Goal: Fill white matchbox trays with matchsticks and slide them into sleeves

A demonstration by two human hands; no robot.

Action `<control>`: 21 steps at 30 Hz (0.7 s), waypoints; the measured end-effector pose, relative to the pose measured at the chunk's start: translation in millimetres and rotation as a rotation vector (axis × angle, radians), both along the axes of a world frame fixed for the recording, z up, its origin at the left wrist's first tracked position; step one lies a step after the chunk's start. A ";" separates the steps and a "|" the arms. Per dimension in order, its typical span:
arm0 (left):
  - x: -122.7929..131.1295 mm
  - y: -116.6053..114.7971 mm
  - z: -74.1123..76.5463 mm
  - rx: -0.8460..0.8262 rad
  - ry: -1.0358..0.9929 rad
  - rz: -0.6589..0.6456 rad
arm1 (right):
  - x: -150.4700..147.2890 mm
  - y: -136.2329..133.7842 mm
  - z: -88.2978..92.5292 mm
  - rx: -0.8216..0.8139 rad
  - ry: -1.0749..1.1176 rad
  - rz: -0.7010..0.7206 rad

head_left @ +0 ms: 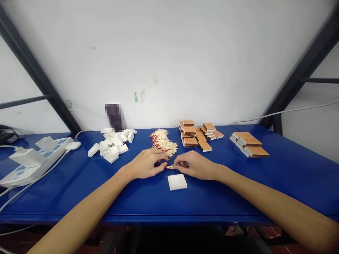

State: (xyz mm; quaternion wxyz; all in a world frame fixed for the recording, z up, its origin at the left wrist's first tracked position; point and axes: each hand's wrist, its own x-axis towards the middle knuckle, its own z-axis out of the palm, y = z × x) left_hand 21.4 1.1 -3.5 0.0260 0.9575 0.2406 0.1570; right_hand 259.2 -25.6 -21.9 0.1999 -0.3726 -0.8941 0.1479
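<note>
My left hand [146, 164] and my right hand [194, 165] meet at the middle of the blue table [291, 176]. Both pinch a small bundle of red-tipped matches [171, 166] between their fingertips. Just behind them lies a loose pile of matches [162, 141]. A white empty inner matchbox tray [177, 182] sits on the table right in front of my hands.
A heap of white inner trays [113, 143] lies at the back left. Brown matchbox sleeves [197, 135] are piled at the back middle, with another stack [249, 144] further right. White power strips with cables [31, 158] occupy the left end. A wall stands behind.
</note>
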 end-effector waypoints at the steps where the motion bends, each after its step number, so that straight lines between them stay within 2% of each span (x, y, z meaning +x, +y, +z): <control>1: 0.3 -0.2 -0.3 0.002 0.005 -0.006 | 1.3 0.1 0.3 0.004 0.005 -0.005; 21: 0.3 -0.5 0.4 -0.021 0.072 0.012 | 8.9 1.3 1.3 0.045 0.014 -0.062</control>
